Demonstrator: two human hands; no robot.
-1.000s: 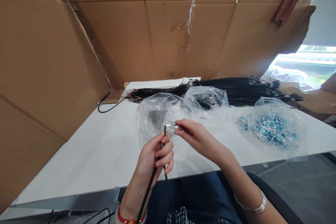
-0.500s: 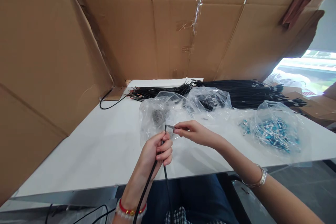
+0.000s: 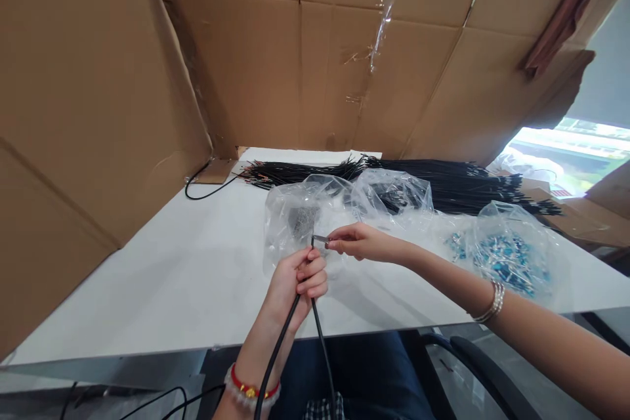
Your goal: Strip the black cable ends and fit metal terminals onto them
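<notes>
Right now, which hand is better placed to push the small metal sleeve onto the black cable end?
Right. The right hand pinches the small metal sleeve at the tip of the thin black cable. The left hand is fisted around that cable just below, holding it upright.

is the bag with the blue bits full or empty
Partly full: the clear bag on the white table holds a loose heap of small blue pieces.
</notes>
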